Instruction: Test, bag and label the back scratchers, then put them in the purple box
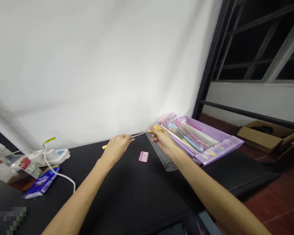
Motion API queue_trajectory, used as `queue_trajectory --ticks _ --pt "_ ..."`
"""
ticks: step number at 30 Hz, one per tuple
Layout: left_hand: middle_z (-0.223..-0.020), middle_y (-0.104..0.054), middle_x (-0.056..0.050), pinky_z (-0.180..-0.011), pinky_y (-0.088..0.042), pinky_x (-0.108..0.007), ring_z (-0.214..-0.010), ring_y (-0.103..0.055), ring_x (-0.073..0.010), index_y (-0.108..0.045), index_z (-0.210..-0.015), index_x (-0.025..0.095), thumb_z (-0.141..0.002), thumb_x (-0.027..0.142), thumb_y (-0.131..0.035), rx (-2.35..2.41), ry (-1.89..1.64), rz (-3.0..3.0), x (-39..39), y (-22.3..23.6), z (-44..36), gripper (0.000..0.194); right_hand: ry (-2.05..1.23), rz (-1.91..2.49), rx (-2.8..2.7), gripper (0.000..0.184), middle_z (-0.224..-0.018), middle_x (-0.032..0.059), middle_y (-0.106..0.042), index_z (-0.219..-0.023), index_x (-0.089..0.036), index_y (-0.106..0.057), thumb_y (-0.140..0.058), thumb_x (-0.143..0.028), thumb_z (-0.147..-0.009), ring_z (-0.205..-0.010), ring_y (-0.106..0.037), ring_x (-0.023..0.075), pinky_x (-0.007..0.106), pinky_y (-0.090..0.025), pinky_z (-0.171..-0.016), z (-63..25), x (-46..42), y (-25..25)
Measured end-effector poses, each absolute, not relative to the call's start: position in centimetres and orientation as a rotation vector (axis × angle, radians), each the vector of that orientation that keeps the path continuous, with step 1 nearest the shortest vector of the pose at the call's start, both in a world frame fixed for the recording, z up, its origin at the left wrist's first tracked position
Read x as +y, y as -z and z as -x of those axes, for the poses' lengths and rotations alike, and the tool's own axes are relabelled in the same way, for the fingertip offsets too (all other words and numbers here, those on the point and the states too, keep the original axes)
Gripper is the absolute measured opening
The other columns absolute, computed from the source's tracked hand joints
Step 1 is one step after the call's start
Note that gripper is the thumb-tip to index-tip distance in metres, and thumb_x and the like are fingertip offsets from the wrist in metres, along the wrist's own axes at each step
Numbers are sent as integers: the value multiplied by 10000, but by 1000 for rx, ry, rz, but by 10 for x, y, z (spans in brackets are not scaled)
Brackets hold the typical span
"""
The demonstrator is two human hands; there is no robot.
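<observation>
A telescopic back scratcher (139, 134) with a thin metal rod is stretched between my hands over the black table. My left hand (117, 147) is closed around its handle side, and a yellow end sticks out behind the fist. At the other end, my right hand (160, 137) pinches the scratcher just by its yellow claw-shaped head. Below the rod lies a small pink card (143, 156). A clear plastic sleeve (163, 156) lies flat under my right hand. Just right of that hand, a purple box (210, 130) holds several wrapped back scratchers (188, 135) in various colours.
On the left are a white power strip (60, 156) with a white cable (61, 175), a plastic jar (11, 169) and a blue packet (42, 182). A white wall (107, 65) rises behind the table. A cardboard box (262, 137) sits on the floor at right.
</observation>
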State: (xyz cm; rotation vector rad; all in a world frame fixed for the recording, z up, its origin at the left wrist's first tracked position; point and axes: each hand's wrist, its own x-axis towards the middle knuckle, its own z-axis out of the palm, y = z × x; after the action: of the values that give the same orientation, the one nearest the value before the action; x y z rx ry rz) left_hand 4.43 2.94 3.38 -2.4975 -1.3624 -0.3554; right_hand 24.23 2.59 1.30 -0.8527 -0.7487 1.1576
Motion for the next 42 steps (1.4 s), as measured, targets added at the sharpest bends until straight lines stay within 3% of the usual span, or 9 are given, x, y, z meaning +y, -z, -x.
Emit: queue_trajectory --ticks 6,11,18,23,27,32,36,42 --pt "-1066 -724 -77 -783 -470 -280 -946 -700 -215 -599 -1203 205 -1064 344 -397 -1291 663 2694 33 -2 -26 282 -1105 804 -755 399 -488 -82 -495 -656 -189 -538 -871 -405 -682 -398 -374 34 180 -421 -429 -254 36 -11" --pt "-932 -728 -46 -606 -370 -274 -780 -699 -210 -605 -1065 198 -1070 388 -367 -1380 522 2554 36 2 -14 304 -1058 759 -738 440 -487 -92 -487 -668 -204 -500 -839 -480 -708 -399 -371 36 181 -419 -441 -250 39 3" --pt "-892 -739 -44 -564 -298 -271 -746 -706 -211 -583 -1080 206 -1079 392 -337 -1383 417 2620 21 -4 -37 308 -1182 737 -917 378 -499 -49 -537 -663 -181 -600 -823 -477 -731 -409 -406 68 243 -452 -474 -234 25 13" --pt "-999 -754 -41 -593 -348 -256 -844 -726 -216 -552 -1246 259 -1075 422 -340 -1421 430 2651 14 1 -45 317 -1191 751 -996 361 -523 -31 -570 -663 -174 -630 -801 -475 -763 -416 -455 82 245 -464 -488 -225 20 15" --pt "-1047 -743 -37 -633 -398 -257 -863 -720 -205 -576 -1263 262 -1073 402 -360 -1430 486 2615 21 6 -30 321 -1192 773 -995 382 -542 -9 -597 -676 -163 -643 -808 -499 -752 -422 -505 101 262 -496 -492 -229 20 12" --pt "-1066 -753 -42 -728 -451 -296 -913 -709 -235 -679 -1129 249 -1038 374 -464 -1546 696 2320 37 -2 6 265 -954 773 -709 418 -503 -66 -553 -678 -197 -533 -840 -474 -739 -403 -464 61 198 -489 -481 -266 27 -19" --pt "-990 -757 -79 -869 -453 -344 -913 -690 -257 -714 -1026 204 -1029 303 -475 -1478 690 2212 37 -9 6 260 -789 680 -529 450 -475 -81 -511 -684 -201 -497 -749 -550 -815 -389 -444 52 194 -491 -498 -280 29 -36" --pt "-928 -750 -79 -761 -458 -322 -833 -694 -237 -640 -1275 227 -1060 357 -385 -1360 553 2372 27 -1 -19 358 -961 673 -572 487 -483 -76 -501 -679 -192 -504 -743 -599 -798 -380 -410 50 207 -452 -457 -266 28 -23"
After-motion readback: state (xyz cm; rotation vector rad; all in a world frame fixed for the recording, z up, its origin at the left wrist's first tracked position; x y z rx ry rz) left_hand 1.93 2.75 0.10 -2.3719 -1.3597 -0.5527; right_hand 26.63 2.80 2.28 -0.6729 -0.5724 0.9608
